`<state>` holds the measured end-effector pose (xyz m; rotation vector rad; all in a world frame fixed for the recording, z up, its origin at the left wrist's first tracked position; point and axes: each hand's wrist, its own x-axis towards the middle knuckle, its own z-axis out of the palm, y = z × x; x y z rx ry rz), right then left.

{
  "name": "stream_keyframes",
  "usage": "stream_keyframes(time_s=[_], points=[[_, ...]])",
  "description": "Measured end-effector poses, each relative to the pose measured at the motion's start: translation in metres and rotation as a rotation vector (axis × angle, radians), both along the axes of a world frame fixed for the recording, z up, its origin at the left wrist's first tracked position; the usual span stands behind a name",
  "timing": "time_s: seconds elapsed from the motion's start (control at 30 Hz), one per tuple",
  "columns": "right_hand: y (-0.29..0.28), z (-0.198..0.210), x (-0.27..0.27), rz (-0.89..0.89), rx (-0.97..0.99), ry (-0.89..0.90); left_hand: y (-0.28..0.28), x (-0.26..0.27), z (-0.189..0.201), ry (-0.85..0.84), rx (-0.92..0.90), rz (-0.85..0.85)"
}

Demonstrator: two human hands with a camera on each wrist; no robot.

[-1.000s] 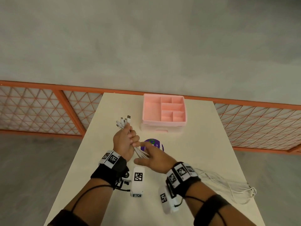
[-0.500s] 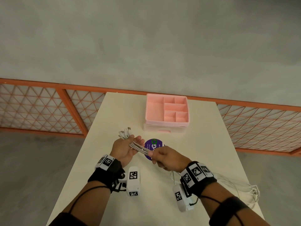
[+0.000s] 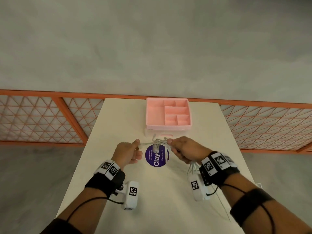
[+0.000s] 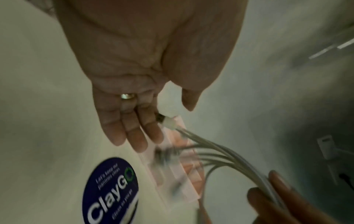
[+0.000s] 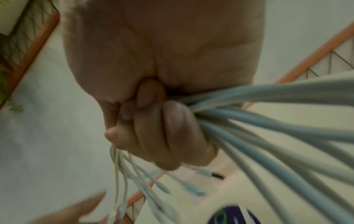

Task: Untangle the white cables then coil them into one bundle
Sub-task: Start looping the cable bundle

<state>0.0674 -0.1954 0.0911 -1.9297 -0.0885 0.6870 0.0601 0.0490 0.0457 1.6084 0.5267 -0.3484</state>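
Observation:
Several white cables [image 3: 158,142] run as one bundle through my right hand [image 3: 182,149], which grips them in a fist above the table. In the right wrist view the cables [image 5: 268,131] fan out from the curled fingers [image 5: 162,128], and their plug ends dangle below. My left hand [image 3: 130,152] is to the left with fingers straight and thumb apart. In the left wrist view one white plug [image 4: 169,122] lies against its index finger [image 4: 151,127], and the cables [image 4: 220,153] lead off to the right hand. Their far lengths trail under my right wrist.
A pink divided organiser tray [image 3: 168,114] stands at the far middle of the cream table [image 3: 118,124]. A round purple sticker [image 3: 157,156] lies between my hands. An orange mesh railing [image 3: 42,119] runs behind the table, and the floor drops away on both sides.
My left hand has let go of the plug ends and spread its fingers. The right hand has drawn the bundle rightward and the hands have moved apart, further out over the table.

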Motion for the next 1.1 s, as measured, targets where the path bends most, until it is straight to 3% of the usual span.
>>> stream_keyframes(time_s=[0.2,0.27,0.37,0.67,0.87,0.97,1.1], points=[[0.008,0.033,0.012,0.187,-0.178,0.005,-0.018,0.012,0.019,-0.53,0.348,-0.125],[0.017,0.04,0.011,0.241,-0.174,0.025,-0.029,0.014,0.028,-0.683,0.283,-0.273],[0.024,0.053,0.012,0.301,-0.138,0.013,-0.046,0.008,0.044,-0.62,0.045,-0.507],[0.0,0.056,0.026,0.295,-0.164,-0.207,-0.062,-0.01,0.041,-0.263,-0.132,-0.543],[-0.008,0.047,0.037,0.207,-0.208,-0.419,-0.071,-0.014,0.046,-0.137,-0.213,-0.489],[-0.011,0.025,0.036,0.06,-0.263,-0.599,-0.069,-0.011,0.056,-0.188,-0.311,-0.413],[-0.033,-0.015,0.027,-0.104,-0.338,-0.5,-0.059,-0.005,0.074,-0.276,-0.487,-0.276]])
